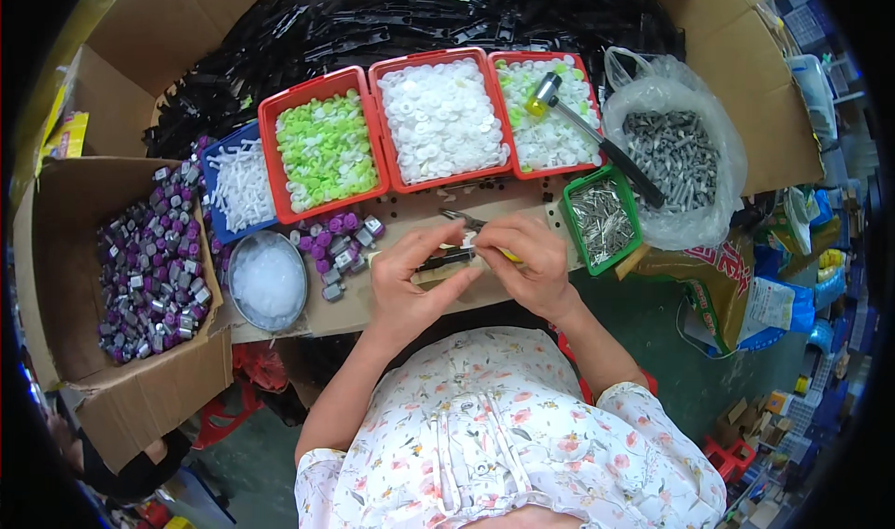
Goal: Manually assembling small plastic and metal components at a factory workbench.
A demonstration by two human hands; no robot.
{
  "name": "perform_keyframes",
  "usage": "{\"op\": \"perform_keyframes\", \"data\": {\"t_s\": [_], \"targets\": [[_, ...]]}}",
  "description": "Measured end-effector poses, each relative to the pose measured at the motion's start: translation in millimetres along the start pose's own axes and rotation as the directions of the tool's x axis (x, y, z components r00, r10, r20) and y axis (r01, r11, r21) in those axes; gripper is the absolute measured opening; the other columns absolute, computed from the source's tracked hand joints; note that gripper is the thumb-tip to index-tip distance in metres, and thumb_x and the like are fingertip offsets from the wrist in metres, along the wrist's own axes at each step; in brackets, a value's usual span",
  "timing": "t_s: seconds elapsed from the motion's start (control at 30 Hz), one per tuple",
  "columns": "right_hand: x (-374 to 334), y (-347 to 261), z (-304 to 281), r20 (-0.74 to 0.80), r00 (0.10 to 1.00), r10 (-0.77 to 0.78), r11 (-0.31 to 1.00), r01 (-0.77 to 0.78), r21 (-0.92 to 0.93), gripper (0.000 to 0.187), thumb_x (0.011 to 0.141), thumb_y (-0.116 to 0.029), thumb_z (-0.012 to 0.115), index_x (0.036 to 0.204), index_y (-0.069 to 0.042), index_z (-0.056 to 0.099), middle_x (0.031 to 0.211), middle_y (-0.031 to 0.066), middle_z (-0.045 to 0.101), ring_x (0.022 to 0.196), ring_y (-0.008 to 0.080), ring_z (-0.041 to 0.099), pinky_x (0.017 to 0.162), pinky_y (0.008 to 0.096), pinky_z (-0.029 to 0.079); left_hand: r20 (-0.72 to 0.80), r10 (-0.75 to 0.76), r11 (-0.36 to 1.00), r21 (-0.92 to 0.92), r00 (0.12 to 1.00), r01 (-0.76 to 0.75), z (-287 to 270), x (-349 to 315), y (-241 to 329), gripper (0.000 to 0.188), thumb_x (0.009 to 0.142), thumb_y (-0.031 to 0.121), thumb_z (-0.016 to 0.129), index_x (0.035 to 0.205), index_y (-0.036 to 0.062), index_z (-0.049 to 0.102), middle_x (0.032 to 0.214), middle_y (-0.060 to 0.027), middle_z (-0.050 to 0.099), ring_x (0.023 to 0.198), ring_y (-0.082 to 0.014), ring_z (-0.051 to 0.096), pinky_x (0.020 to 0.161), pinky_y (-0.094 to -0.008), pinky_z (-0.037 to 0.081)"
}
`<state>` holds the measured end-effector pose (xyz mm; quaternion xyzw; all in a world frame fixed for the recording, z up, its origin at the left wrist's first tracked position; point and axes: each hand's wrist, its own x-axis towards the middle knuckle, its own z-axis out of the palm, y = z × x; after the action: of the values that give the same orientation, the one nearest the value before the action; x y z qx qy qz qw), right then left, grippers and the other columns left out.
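A slim black plastic part (446,259) lies across the curve of my left hand (407,273), whose index finger and thumb bend around it; the other fingers are partly hidden. At the part's right end, my right hand (531,261) pinches with thumb and index finger. What sits in that pinch is too small to make out. Pliers (463,219) with yellow handles lie just beyond and under my right hand, jaws toward the left. Several purple-and-grey knobs (343,249) are heaped to the left of my left hand.
Red trays hold green and white discs (326,147), white discs (443,119) and mixed discs (522,96). A hammer (606,142) spans the right tray and a bag of grey parts (671,161). Metal pins fill a green tray (604,221). Left stand a bowl (268,280) and a knob-filled carton (154,394).
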<state>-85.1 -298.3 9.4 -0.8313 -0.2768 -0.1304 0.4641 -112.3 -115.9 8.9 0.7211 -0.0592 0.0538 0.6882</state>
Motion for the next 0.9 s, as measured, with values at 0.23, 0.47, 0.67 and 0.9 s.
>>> {"op": "perform_keyframes", "data": {"t_s": [0.23,0.47,0.67,0.9], "targets": [[-5,-2,13,0.019,1.000,-0.007,0.996,0.006,0.085,0.017,0.075,-0.001,0.074,0.091,-0.005,0.069,0.088,0.0071,0.068,0.081,0.0247,0.065,0.072,0.0363,0.047,0.069,0.075,0.971,0.222,0.995,-0.089,-14,-7,-9,0.037,0.073,0.006,0.083,0.108,-0.0010,0.073,0.099,-0.0128,0.072,0.089,-0.0212,0.068,0.078,-0.0307,0.053],[-11,7,21,0.095,0.993,-0.071,0.997,0.073,-0.021,0.017,0.074,-0.002,0.074,0.091,-0.006,0.070,0.089,0.0062,0.064,0.080,0.0246,0.062,0.070,0.0366,0.045,0.039,0.266,0.829,0.500,0.963,-0.249,-23,-17,-11,0.043,0.070,0.006,0.082,0.111,-0.0003,0.069,0.098,-0.0141,0.067,0.092,-0.0309,0.063,0.078,-0.0385,0.052],[-8,10,35,0.186,0.977,-0.105,0.986,0.127,-0.107,0.019,0.073,-0.004,0.074,0.092,-0.006,0.070,0.088,0.0057,0.059,0.080,0.0244,0.060,0.070,0.0371,0.042,0.052,0.364,0.638,0.714,0.930,-0.289,-33,-42,-28,0.037,0.069,0.002,0.081,0.103,0.0008,0.070,0.100,-0.0117,0.065,0.098,-0.0326,0.060,0.081,-0.0421,0.049],[-5,10,45,0.255,0.960,-0.118,0.971,0.165,-0.173,0.016,0.073,-0.005,0.073,0.089,-0.008,0.069,0.087,0.0044,0.058,0.083,0.0225,0.059,0.072,0.0362,0.040,0.149,0.352,0.545,0.770,0.924,-0.332,-29,-56,-36,0.036,0.070,0.002,0.081,0.105,0.0037,0.071,0.108,-0.0115,0.064,0.102,-0.0325,0.059,0.083,-0.0419,0.049]]}}
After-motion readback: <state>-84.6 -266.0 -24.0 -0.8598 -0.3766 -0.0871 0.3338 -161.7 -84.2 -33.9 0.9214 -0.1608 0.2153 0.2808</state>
